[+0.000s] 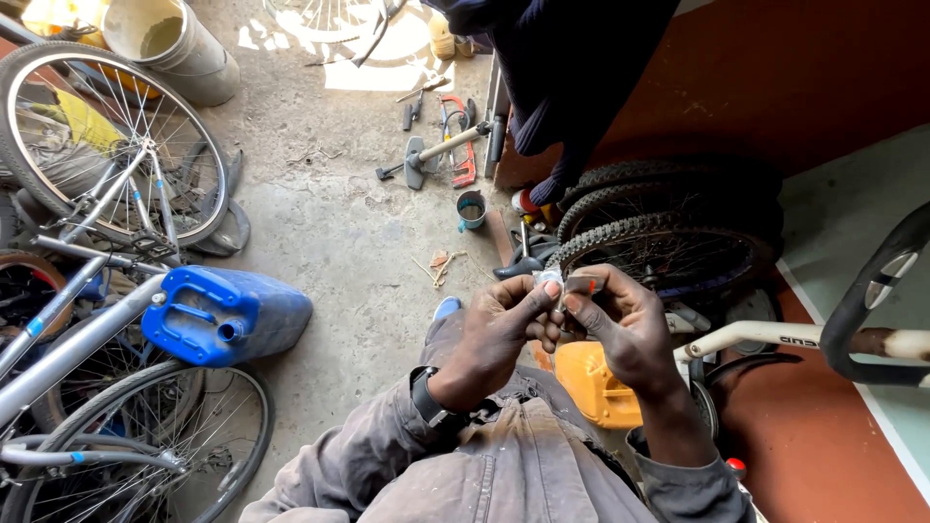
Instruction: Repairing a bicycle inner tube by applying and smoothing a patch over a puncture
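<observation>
Pinching fingers [548,291] half-hiding small silvery item [549,277]

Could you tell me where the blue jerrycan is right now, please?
In the head view, the blue jerrycan lies on its side on the concrete floor, left of the hands, between two bicycle wheels.

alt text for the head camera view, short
Seen from above, a person's left hand and right hand pinch a small silvery piece together over their lap. Bicycle wheels, a blue jerrycan and scattered tools lie on the concrete floor.
</observation>
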